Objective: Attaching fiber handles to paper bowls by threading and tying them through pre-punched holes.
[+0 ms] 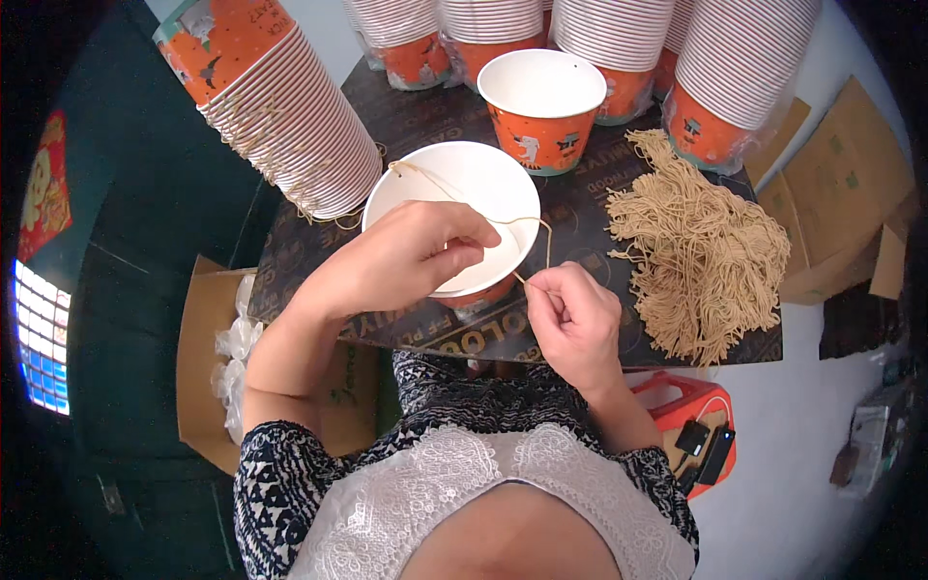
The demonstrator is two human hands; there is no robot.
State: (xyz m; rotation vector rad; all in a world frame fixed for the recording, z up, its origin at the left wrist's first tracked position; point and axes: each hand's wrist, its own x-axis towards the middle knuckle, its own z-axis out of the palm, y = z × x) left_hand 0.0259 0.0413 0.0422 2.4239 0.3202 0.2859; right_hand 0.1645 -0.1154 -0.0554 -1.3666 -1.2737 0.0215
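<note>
A paper bucket (pixel 498 179), white inside and orange outside, stands before me at the table's near edge. From its left rim a thin tan cord (pixel 550 244) crosses the mouth, loops past the right rim and comes back to it. My left hand (pixel 416 253) reaches over the mouth with curled fingers. Thumb and index finger lie close together inside the bucket, beside the cord; what they hold, if anything, is hidden. Just outside the right rim, my right hand (pixel 578 324) pinches the cord between thumb and bent fingers.
A second bucket (pixel 543 92) stands behind. At left leans a tall bucket stack (pixel 290 126) with cords hanging down it; wrapped stacks (pixel 739 68) line the back. Cut cords (pixel 701 251) lie heaped at right. A carton (pixel 198 362) and red stool (pixel 710 401) flank me below the tabletop.
</note>
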